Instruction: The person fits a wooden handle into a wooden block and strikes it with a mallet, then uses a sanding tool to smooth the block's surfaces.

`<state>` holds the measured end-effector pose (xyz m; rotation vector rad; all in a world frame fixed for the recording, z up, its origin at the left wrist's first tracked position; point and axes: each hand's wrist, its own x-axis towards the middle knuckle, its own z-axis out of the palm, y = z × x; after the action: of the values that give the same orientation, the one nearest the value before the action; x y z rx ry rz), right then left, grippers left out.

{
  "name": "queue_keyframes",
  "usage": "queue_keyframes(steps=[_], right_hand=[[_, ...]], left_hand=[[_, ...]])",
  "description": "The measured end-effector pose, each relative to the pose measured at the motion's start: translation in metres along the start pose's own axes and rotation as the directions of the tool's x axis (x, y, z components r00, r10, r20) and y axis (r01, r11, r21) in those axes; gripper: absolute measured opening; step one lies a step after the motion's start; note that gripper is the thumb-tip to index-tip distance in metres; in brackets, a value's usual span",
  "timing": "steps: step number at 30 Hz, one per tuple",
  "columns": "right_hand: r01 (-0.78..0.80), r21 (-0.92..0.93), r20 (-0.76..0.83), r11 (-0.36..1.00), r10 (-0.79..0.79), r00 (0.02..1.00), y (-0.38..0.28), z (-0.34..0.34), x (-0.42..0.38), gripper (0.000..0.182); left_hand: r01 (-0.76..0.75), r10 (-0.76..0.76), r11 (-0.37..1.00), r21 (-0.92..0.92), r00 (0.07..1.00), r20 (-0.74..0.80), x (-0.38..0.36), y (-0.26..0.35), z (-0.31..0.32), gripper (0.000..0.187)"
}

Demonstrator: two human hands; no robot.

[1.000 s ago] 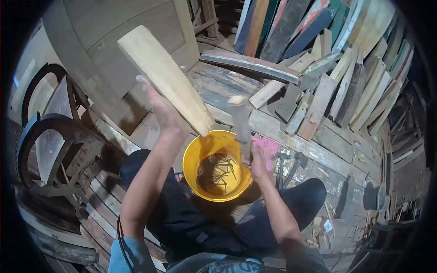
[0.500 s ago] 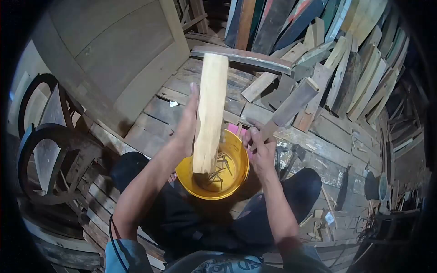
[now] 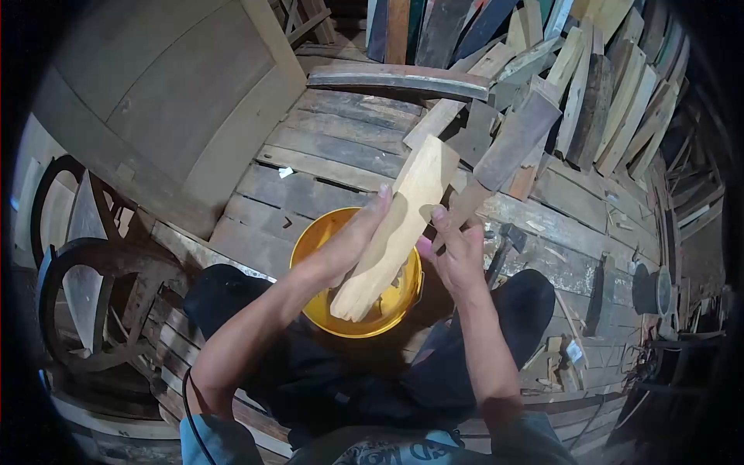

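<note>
A pale wooden block is tilted above a yellow bucket, its upper end leaning to the right. My left hand is closed on the block's left side, with the thumb showing near the middle. In my right hand is the handle of a flat wooden mallet, whose broad dark end points up and right. My right fingertips come close to the block's right side; whether they touch it I cannot tell. The block and my left forearm hide part of the bucket's inside.
A hammer lies on the planks right of my right hand. A curved beam lies ahead, and many boards lean at the upper right. Curved wooden frames stand at left, beside a large panel.
The block has tipped from nearly upright to a slant, its top now further right and lower. The mallet's broad end has moved slightly up and right. The camera view has shifted a little.
</note>
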<state>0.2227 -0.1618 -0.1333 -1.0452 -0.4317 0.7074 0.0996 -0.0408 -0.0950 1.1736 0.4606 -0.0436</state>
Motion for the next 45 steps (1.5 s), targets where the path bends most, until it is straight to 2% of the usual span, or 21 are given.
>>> queue_keyframes(steps=[3,4,5,6,7,9,10,12,14,16,17,18,21,22,25,26,30,33,34,38,45], right_hand=[[-0.021,0.039,-0.097,0.999,0.025,0.995,-0.022,0.019,-0.006,0.021],[-0.131,-0.079,-0.069,0.988,0.126,0.99,-0.032,0.009,-0.01,0.022],[-0.013,-0.008,-0.026,1.0,0.013,1.0,-0.034,0.01,-0.014,0.023],[0.063,-0.012,-0.029,0.998,-0.063,0.998,-0.035,0.01,-0.016,0.024],[0.127,-0.022,-0.035,0.992,-0.128,0.991,-0.035,0.008,-0.021,0.025],[0.204,-0.021,-0.056,0.979,-0.205,0.977,-0.04,0.015,-0.027,0.027],[0.243,-0.021,-0.065,0.97,-0.243,0.968,-0.041,0.017,-0.029,0.027],[0.24,-0.023,-0.076,0.97,-0.241,0.967,-0.041,0.018,-0.031,0.029],[0.257,-0.083,-0.061,0.963,-0.262,0.963,-0.039,0.013,-0.029,0.026],[0.144,-0.093,-0.095,0.985,-0.152,0.984,-0.034,0.007,-0.024,0.035],[0.091,-0.096,-0.116,0.991,-0.102,0.988,-0.031,0.004,-0.022,0.04],[0.095,-0.131,-0.161,0.987,-0.116,0.98,-0.027,0.0,-0.016,0.03],[0.047,-0.063,-0.369,0.997,-0.066,0.927,-0.025,-0.005,-0.003,0.017],[0.181,0.051,-0.396,0.982,-0.146,0.906,-0.024,0.0,0.004,0.019],[0.261,0.19,-0.459,0.947,-0.149,0.876,-0.013,-0.012,0.017,0.03],[0.262,0.184,-0.489,0.947,-0.143,0.861,-0.011,-0.013,0.019,0.031],[0.223,0.179,-0.535,0.958,-0.095,0.839,-0.009,-0.007,0.011,0.029],[0.269,0.189,-0.49,0.944,-0.147,0.859,0.0,0.003,0.005,0.026],[0.276,0.186,-0.469,0.943,-0.162,0.868,0.002,0.006,0.002,0.025],[0.244,0.163,-0.365,0.956,-0.172,0.915,0.002,0.012,-0.008,0.024],[0.188,0.187,-0.379,0.964,-0.106,0.919,0.0,0.012,-0.007,0.028]], left_hand=[[0.015,-0.015,1.0,0.011,1.0,-0.019,-0.001,0.003,0.004,0.08],[-0.001,0.002,1.0,0.005,0.999,-0.042,-0.006,0.008,0.013,0.081],[-0.017,0.017,1.0,-0.001,0.998,-0.065,-0.013,0.014,0.02,0.081],[-0.034,0.04,0.996,0.087,0.997,-0.069,-0.02,0.021,0.024,0.082],[-0.021,0.027,0.996,0.089,0.998,-0.062,-0.022,0.023,0.024,0.082],[-0.004,0.008,0.996,0.09,0.999,-0.043,-0.023,0.024,0.024,0.083],[-0.02,0.029,0.996,0.089,0.994,-0.106,-0.021,0.024,0.03,0.084],[-0.073,0.081,0.99,0.121,0.994,-0.067,-0.017,0.01,0.023,0.085],[-0.111,0.111,0.991,0.076,0.994,0.003,-0.018,0.01,0.016,0.073],[-0.02,0.026,0.997,0.075,0.997,-0.078,-0.017,0.016,0.015,0.074],[-0.069,0.078,0.989,0.128,0.995,-0.07,-0.011,0.009,0.006,0.072],[-0.117,0.13,0.977,0.181,0.99,-0.061,-0.005,0.003,-0.004,0.069],[-0.179,0.163,0.798,0.575,0.983,0.079,-0.005,0.017,-0.02,0.068],[-0.118,0.131,0.786,0.607,0.991,0.023,-0.01,0.026,-0.013,0.058],[-0.065,0.263,0.691,0.72,0.95,-0.166,0.001,0.006,-0.024,0.067],[-0.023,0.269,0.703,0.711,0.934,-0.235,0.004,0.005,-0.024,0.073],[-0.024,0.132,0.919,0.393,0.959,-0.251,0.009,0.0,-0.022,0.075],[-0.042,0.184,0.932,0.36,0.912,-0.367,0.008,0.001,-0.007,0.065],[-0.028,0.18,0.946,0.323,0.874,-0.451,0.009,0.001,-0.004,0.066],[-0.088,0.238,0.946,0.312,0.841,-0.486,0.011,0.001,-0.017,0.062],[-0.253,0.412,0.894,0.369,0.789,-0.456,0.008,0.0,-0.026,0.049]])
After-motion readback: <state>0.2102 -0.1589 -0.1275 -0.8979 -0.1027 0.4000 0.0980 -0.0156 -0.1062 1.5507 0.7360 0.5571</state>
